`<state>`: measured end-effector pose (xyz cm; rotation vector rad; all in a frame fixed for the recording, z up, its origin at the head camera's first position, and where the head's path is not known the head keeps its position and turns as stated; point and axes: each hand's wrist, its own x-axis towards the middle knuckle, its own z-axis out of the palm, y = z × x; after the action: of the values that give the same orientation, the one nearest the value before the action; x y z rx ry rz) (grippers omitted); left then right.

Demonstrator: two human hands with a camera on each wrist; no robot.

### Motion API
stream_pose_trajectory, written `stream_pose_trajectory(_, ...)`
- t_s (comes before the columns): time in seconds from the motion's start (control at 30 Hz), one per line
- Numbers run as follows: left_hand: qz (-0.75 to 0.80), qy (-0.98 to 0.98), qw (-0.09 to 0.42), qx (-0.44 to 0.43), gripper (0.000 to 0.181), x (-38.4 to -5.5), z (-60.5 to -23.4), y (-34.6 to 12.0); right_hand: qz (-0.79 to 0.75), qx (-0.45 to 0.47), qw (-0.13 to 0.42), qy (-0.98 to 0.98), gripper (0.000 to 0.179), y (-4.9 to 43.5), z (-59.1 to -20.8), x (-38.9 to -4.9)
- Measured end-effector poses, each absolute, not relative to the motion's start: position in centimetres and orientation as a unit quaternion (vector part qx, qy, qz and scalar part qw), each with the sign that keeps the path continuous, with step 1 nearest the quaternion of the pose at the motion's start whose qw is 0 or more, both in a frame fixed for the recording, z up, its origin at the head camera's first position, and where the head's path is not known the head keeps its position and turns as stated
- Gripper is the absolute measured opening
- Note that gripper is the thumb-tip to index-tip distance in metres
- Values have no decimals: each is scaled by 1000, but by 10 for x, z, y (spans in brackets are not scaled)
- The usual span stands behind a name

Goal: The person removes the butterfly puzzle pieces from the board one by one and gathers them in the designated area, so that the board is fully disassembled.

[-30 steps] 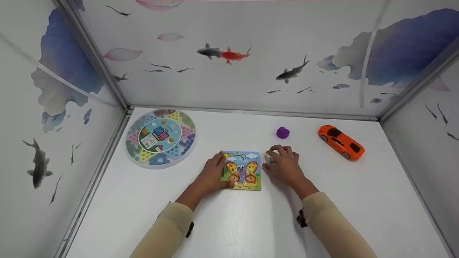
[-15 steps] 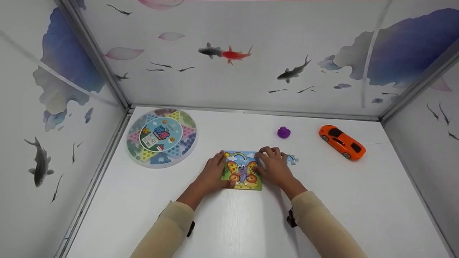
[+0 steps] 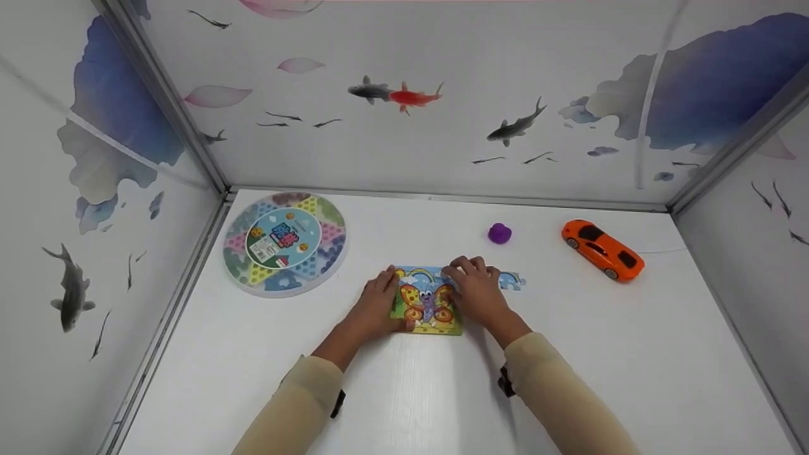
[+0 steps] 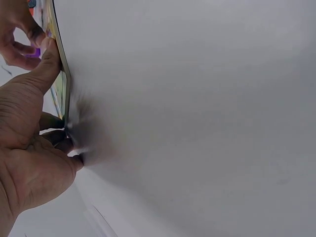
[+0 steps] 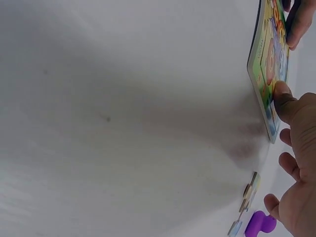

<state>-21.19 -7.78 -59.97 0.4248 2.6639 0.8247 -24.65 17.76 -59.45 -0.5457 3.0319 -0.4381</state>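
A square jigsaw board (image 3: pixel 427 322) with a butterfly picture lies on the white table. My left hand (image 3: pixel 373 308) grips its left side, thumb over the front edge and fingers along the far left; the left wrist view shows this thumb (image 4: pixel 48 61) on the board's face. My right hand (image 3: pixel 479 292) is over the board's upper right part with bent fingers, pinching a puzzle piece that is mostly hidden by them. In the right wrist view its thumb (image 5: pixel 285 101) presses on the picture near the board's edge. Loose puzzle pieces (image 3: pixel 510 281) lie just right of this hand.
A purple rubber duck (image 3: pixel 500 234) sits behind the right hand. To the right rests an orange toy car (image 3: pixel 602 250). A round Chinese checkers set (image 3: pixel 284 245) lies at the back left. Patterned walls enclose the table on its back and sides.
From beside the board, my right hand has moved left onto its upper right part, taking a puzzle piece along. The loose pieces at right are now uncovered. My left hand stays put.
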Motion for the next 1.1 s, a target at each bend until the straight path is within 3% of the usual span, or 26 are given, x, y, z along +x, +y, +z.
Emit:
stream_pose_trajectory(0.5, 297, 929, 159, 154, 109, -212, -598, -79, -122, -162, 70, 977, 43, 164, -584, -256)
stream_pose_trajectory(1.1, 295, 930, 154, 159, 108, -213, -602, -80, -144, -166, 83, 972, 45, 163, -586, -259)
